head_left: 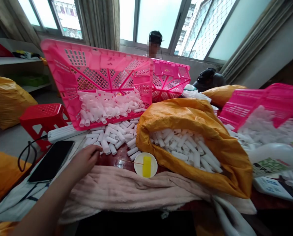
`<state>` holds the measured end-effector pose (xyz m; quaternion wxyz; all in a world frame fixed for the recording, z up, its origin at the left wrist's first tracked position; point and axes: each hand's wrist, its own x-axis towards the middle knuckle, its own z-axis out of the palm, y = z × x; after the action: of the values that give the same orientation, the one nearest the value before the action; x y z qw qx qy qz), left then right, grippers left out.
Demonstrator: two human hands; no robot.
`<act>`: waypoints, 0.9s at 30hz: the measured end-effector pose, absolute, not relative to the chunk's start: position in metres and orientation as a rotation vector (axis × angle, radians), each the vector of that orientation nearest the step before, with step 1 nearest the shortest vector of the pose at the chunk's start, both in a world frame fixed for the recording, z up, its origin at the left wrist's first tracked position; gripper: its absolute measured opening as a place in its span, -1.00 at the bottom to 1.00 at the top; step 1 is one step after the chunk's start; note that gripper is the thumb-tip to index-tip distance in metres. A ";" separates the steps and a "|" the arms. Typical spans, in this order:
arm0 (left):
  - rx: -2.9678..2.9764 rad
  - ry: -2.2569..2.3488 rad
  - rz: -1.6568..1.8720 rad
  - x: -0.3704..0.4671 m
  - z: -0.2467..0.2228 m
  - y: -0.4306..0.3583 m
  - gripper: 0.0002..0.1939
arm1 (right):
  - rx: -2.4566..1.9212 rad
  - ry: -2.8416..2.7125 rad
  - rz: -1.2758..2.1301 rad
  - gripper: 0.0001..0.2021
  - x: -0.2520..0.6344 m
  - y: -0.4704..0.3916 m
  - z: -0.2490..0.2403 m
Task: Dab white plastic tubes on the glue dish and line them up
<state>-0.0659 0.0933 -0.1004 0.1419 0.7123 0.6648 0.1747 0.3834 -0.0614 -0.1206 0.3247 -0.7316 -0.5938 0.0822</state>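
Observation:
My left hand [87, 159] reaches in from the lower left to the near edge of a pile of short white tubes [117, 134]. Its fingers are bent together, with the tips against a white tube that they partly hide. My right hand is out of view. Right of the pile, a small white dish [154, 169] holds a yellow block [146, 166] with a thin stick [130, 161] lying across the rim. An orange sack [185, 113], its mouth rolled back, is full of more white tubes [185, 144].
A tilted pink basket [99, 59] holds white pieces behind the pile. A pinkish towel [126, 193] lies along the front edge. At left are a phone [51, 160] and red stool [42, 113]; at right, a bottle [271, 159]. Two people [155, 42] are beyond.

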 end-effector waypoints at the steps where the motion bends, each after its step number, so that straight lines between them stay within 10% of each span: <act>1: 2.064 1.913 0.503 -0.056 -0.100 0.091 -0.73 | -1.823 -1.616 0.247 -0.67 0.378 -0.040 -0.114; 13: 1.984 2.140 0.547 -0.059 -0.085 0.076 -0.76 | -2.071 -2.115 0.011 -0.84 0.249 0.150 -0.070; 27: 2.385 1.940 0.003 -0.065 -0.105 0.072 -0.80 | -1.640 -1.772 0.579 -0.57 0.327 0.047 -0.079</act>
<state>-0.0654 0.0720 -0.1055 0.0339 0.7753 0.6307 0.0009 0.3266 0.0471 -0.0789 0.3234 -0.6249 -0.6754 0.2207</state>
